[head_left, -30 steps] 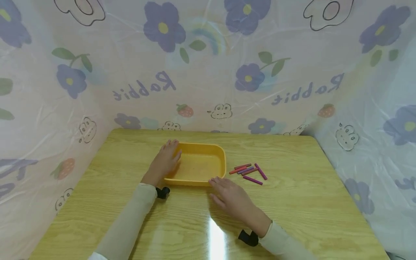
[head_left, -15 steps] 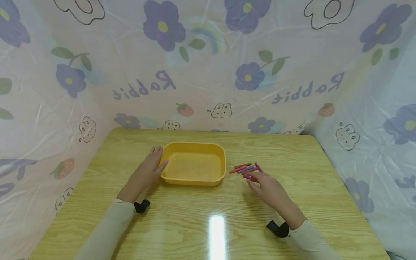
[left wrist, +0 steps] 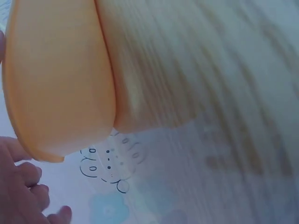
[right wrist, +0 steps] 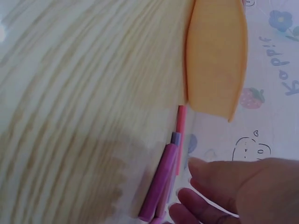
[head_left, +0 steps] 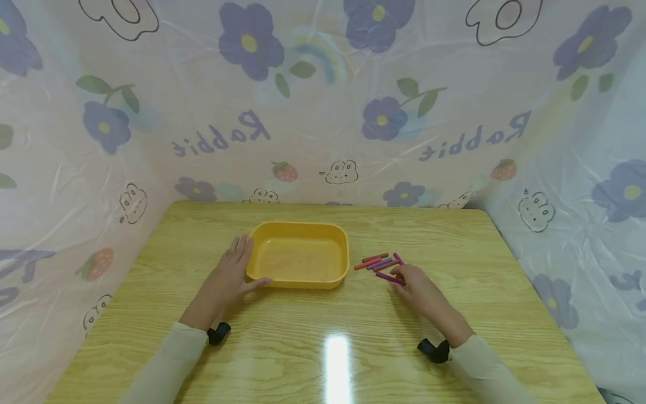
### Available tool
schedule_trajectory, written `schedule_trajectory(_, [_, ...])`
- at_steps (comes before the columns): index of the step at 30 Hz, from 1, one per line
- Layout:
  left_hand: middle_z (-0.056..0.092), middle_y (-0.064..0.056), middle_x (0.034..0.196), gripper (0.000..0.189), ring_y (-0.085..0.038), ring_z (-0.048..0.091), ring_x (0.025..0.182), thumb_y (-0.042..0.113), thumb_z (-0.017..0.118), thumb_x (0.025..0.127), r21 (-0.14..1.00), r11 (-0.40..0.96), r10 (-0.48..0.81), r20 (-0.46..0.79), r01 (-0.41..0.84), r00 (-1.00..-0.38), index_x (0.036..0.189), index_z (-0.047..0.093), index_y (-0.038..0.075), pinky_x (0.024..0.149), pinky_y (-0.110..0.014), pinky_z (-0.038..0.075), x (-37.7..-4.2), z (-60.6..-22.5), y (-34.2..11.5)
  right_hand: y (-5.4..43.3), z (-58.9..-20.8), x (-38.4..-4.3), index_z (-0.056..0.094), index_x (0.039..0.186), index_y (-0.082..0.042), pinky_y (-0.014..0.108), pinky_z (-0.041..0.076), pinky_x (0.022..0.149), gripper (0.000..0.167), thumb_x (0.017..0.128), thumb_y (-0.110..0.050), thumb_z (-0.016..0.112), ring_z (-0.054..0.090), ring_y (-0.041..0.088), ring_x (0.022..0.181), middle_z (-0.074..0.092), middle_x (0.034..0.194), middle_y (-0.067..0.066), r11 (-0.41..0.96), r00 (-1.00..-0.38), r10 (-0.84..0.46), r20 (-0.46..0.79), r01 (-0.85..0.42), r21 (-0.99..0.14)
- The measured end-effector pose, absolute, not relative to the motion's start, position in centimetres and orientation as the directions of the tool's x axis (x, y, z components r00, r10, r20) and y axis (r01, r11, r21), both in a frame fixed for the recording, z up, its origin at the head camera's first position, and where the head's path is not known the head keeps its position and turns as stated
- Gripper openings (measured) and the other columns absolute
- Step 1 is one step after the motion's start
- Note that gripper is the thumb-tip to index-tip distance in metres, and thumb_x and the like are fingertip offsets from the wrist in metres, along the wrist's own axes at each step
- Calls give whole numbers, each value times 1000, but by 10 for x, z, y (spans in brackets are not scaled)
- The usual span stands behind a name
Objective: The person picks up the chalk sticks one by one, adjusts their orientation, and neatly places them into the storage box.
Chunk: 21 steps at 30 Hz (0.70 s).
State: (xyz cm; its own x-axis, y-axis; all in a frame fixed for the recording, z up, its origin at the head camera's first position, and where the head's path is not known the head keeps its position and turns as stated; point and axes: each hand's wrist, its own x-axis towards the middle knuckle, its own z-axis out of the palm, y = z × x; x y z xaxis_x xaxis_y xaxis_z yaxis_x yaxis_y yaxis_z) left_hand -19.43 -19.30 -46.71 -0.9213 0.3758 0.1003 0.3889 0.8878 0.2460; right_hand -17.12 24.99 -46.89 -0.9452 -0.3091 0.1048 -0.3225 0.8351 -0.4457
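In the head view, a shallow yellow plastic tray stands on the table. My left hand rests against its left side with fingers extended, the thumb along the front rim. The left wrist view shows the tray's outer wall and my left fingertips by its rim. My right hand is over the right end of a purple crayon. Seen from the right wrist, that crayon lies on the tabletop, and my thumb and fingertips stand slightly apart from it.
A red crayon, a blue-violet one and brownish ones lie loosely together right of the tray. Another purple crayon lies behind my right hand. A patterned curtain encloses the wood-grain table at the back and sides.
My left hand has slid from over the tray's left rim to its outer left side. From the tray's front right corner, my right hand has moved right to the crayons. The tray stays put.
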Motion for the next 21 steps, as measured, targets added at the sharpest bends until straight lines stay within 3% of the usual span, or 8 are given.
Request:
schedule_trajectory(11, [-6,-11,154,114,-28,-5,141,79,42,75,294,900,324,43,322,-945,148,-4,4,110,-51,9,-194,-472,-189,248,-475,-175,64,107,-1,41,49,74,23,87,-12,66,55,27,91,59,97,9,861,-948,-295,120,-318,-398])
schedule_trajectory(21, [-2,-11,155,115,-27,-2,141,81,40,74,302,902,315,30,309,-949,149,1,3,111,-50,10,-197,-468,-184,246,-476,-180,66,97,-6,34,46,68,14,85,-13,68,53,16,78,61,88,2,854,-941,-316,119,-336,-397])
